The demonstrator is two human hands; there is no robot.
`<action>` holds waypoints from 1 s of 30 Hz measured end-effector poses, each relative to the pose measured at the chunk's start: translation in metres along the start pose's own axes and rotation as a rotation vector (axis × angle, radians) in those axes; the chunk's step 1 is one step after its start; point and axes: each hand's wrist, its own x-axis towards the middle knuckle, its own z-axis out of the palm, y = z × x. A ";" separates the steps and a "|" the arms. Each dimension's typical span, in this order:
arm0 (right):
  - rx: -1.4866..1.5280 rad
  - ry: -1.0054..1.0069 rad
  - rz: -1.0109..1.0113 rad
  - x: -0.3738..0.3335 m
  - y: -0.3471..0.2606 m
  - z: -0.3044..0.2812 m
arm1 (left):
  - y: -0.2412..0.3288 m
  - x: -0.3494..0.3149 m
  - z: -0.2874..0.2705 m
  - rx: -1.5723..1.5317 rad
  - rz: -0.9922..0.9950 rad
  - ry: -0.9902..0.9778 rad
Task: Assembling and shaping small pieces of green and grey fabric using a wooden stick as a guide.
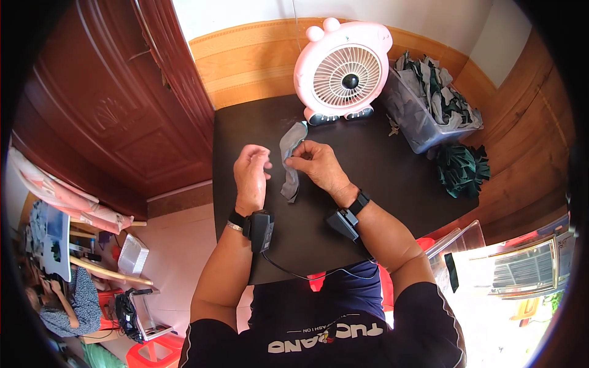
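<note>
A narrow grey fabric strip [289,179] with a greenish edge at its upper end hangs above the dark table. My right hand [320,165] pinches it near the middle, between thumb and fingertips. Just left of the strip, my left hand [250,175] is raised, its fingers loosely curled and slightly apart. It does not touch the cloth, and nothing shows in it. Each wrist wears a black strap with a dark box; a thin cable runs from the left box.
A pink animal-shaped fan [347,73] stands at the table's back. On the right, a clear plastic bin [408,116] overflows with grey and dark green cloth strips, beside a dark green fabric bundle [461,168]. Small keys [393,127] lie near the bin. The dark table [368,202] stops before my body.
</note>
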 end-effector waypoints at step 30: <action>-0.485 0.166 -0.458 -0.016 -0.009 0.021 | -0.022 -0.003 0.009 -0.088 0.024 -0.153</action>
